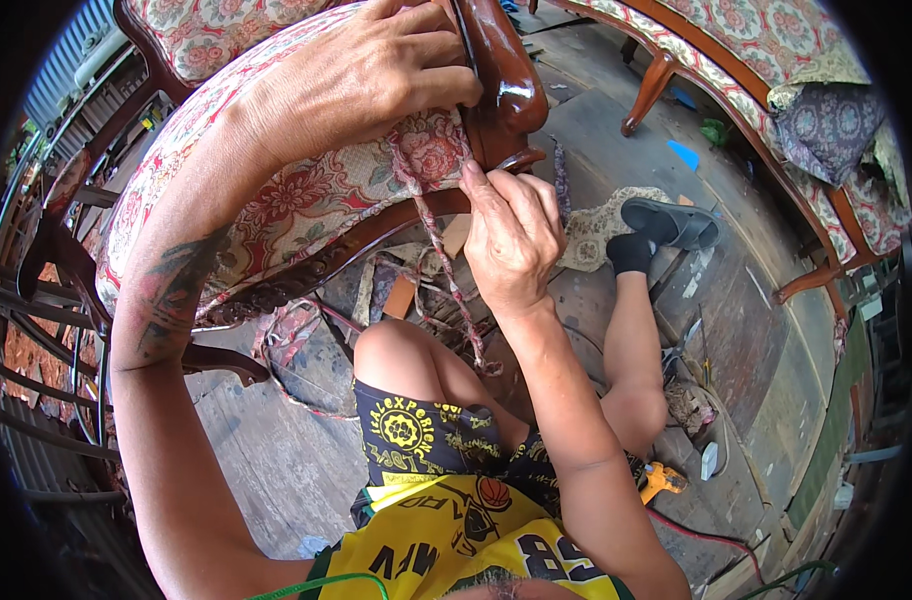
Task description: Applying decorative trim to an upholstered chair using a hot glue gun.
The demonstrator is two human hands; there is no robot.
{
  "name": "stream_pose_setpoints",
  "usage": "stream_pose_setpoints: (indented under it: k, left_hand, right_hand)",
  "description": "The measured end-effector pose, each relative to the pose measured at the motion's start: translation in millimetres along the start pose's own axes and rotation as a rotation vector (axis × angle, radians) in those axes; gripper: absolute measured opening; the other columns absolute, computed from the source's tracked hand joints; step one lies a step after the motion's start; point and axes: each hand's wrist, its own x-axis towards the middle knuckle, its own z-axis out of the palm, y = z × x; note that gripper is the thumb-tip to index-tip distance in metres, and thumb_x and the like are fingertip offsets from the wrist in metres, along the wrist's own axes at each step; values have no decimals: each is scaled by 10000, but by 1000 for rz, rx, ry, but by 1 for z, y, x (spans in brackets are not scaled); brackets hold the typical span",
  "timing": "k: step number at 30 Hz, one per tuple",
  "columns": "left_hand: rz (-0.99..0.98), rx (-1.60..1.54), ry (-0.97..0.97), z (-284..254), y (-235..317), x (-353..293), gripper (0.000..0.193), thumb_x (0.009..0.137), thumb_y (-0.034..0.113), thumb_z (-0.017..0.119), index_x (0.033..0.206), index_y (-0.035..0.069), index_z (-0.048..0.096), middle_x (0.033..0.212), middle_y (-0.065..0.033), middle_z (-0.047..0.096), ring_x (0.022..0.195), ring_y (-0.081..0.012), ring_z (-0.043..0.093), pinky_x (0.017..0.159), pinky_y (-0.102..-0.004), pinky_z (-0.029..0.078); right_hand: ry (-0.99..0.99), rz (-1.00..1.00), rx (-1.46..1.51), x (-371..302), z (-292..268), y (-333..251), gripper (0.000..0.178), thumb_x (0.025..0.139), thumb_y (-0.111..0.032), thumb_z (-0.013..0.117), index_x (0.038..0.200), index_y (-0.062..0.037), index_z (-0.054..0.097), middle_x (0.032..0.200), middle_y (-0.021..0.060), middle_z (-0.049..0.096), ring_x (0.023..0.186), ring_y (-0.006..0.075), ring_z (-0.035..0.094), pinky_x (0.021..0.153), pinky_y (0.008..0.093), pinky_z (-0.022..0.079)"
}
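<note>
A chair seat covered in red and cream floral upholstery [301, 205] stands before me, with a glossy carved wooden frame [506, 85]. My left hand [371, 85] lies over the seat's corner, fingers curled against the joint of cloth and wood; what its fingertips hold is hidden. Just below, my right hand [516, 235] pinches with thumb and forefinger at the seat's edge beside the wooden post, seemingly on a strip of fabric piping. A length of this fabric-covered piping [441, 245] comes out from under my left hand and dangles to the floor.
Another floral sofa [711, 80] stands at the right, with patterned cloth [831, 130] draped on it. Fabric scraps [586, 240], a wood block [400, 297] and tangled strips [291, 340] litter the floor. A yellow power tool [662, 482] lies beside my leg.
</note>
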Motion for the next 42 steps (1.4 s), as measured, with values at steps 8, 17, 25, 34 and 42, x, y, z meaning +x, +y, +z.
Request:
stream_pose_setpoints:
  k: [8,17,25,34,42]
  left_hand:
    - [-31,-60,-10,5,0,-2,273,892,163,658,1123,242,779,1064,-4,633,1066,-200,605,1000,-422,441]
    - [-54,-55,7,3,6,-3,279,869,135,694,1102,246,801,991,3,632,1036,-193,611,1038,-425,432]
    - [-68,42,81,15,10,-7,250,811,138,739,1033,236,802,1000,-16,654,1031,-217,624,1087,-488,458]
    - [-3,89,17,5,8,-4,261,780,145,737,1024,214,798,1027,-24,666,1043,-231,618,989,-431,499]
    - [7,86,-61,2,6,-5,276,816,139,720,1069,220,792,1044,-20,652,1039,-221,606,957,-416,501]
  right_hand:
    - [0,-4,10,1,1,0,371,784,31,801,1138,-81,801,983,54,711,878,264,664,778,380,578]
    - [-13,-7,14,1,0,0,356,786,32,800,1126,-74,805,976,53,707,873,256,663,767,375,575]
    - [-4,-15,7,2,0,0,351,789,24,803,1125,-78,806,970,53,703,867,251,662,765,375,576]
    - [9,-4,26,3,-2,1,321,789,46,842,1085,-61,785,947,67,741,861,255,693,775,365,580]
    - [38,-32,9,-2,2,2,242,818,13,800,1043,-72,784,966,63,726,870,255,692,763,369,587]
